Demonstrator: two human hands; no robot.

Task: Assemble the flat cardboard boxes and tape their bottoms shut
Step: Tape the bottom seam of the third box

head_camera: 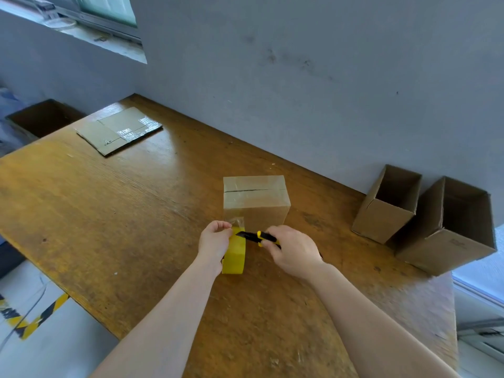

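Observation:
A small cardboard box (256, 203) stands upside down mid-table, clear tape running across its bottom flaps and down the near side. My left hand (214, 242) grips a yellow tape roll (234, 256) just in front of the box, with a strip of clear tape stretched from roll to box. My right hand (291, 251) holds a yellow-and-black utility knife (257, 237), its blade tip at the tape strip beside the roll.
Two assembled boxes (387, 204) (447, 227) lie open on their sides at the table's right end by the wall. A flattened cardboard box (120, 130) rests at the far left. A dark open bin (43, 118) stands beyond the wooden table's (122, 214) left corner.

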